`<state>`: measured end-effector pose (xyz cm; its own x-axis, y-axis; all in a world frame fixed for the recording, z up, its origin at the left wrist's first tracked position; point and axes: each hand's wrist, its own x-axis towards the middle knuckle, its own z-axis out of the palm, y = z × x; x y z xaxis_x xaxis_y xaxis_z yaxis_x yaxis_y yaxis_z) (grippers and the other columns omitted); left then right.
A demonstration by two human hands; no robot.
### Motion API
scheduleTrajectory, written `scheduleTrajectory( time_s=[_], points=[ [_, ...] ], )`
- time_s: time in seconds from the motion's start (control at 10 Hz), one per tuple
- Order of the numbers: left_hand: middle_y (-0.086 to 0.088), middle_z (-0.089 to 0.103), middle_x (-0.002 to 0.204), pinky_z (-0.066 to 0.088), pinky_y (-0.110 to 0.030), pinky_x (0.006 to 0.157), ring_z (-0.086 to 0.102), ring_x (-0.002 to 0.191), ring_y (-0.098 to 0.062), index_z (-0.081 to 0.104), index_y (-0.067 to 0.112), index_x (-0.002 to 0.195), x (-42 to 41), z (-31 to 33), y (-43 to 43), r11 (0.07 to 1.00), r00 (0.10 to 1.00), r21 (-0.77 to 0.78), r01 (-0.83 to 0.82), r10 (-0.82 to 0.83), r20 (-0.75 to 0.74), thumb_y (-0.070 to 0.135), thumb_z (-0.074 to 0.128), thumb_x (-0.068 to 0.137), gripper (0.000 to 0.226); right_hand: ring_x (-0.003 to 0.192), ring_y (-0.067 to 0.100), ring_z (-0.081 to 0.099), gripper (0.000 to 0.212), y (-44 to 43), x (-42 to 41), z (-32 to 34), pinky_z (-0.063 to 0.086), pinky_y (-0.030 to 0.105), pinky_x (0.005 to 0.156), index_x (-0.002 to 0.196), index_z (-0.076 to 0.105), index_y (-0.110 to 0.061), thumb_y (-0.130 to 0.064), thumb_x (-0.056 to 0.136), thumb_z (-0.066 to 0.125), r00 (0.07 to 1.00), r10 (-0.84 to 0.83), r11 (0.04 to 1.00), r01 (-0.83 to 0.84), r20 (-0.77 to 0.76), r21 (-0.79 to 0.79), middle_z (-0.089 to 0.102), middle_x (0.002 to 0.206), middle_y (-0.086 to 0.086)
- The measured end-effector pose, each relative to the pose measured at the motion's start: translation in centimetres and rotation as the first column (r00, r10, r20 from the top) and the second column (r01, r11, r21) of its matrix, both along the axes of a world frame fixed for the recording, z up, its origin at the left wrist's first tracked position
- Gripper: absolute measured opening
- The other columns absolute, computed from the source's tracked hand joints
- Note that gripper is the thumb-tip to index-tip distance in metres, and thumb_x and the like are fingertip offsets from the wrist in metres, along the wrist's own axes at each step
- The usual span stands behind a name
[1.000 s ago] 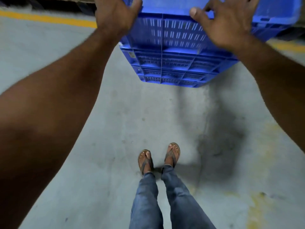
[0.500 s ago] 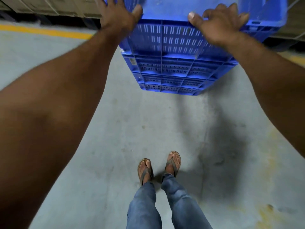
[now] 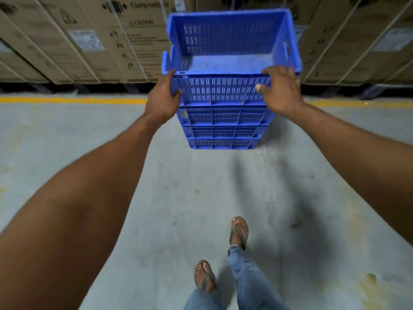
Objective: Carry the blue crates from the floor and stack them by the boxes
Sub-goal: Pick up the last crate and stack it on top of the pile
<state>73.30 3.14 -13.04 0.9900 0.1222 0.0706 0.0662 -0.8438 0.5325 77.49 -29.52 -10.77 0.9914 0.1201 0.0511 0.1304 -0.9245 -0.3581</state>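
A stack of blue slotted crates (image 3: pixel 221 121) stands on the concrete floor in front of a row of cardboard boxes (image 3: pixel 93 39). The top blue crate (image 3: pixel 225 61) is empty and sits on the stack. My left hand (image 3: pixel 162 99) grips its near-left corner, fingers wrapped round the rim. My right hand (image 3: pixel 280 90) holds the near-right rim, thumb pressed on the slotted front wall. Both arms are stretched out forward.
A yellow floor line (image 3: pixel 73 100) runs left to right just before the boxes, passing behind the stack. Strapped boxes (image 3: pixel 362 41) also fill the back right. My feet in sandals (image 3: pixel 240 231) stand on the grey floor, about a step from the stack.
The view has tilted up, so the crate's inside and the boxes now show. My feet have shifted, right foot ahead. Both hands stay on the top crate's near rim.
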Motion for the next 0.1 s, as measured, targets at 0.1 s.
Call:
scheduleTrajectory(
  time_s=[0.1],
  points=[
    [-0.005,0.059,0.139,0.048,-0.041,0.1,0.06,0.121,-0.029,0.041,0.02,0.148,-4.61,4.37,-1.34,1.0,0.992,-0.006,0.027,-0.026,0.121,0.028,0.053,0.093,0.057,0.131,0.035,0.044,0.046,1.13,-5.67,3.74,0.037,0.048,0.105,0.136,0.054,-0.014,-0.04,0.097,0.055,0.996,0.028,0.999,-0.031,0.08,0.033,0.054,0.139,0.011]
  ],
)
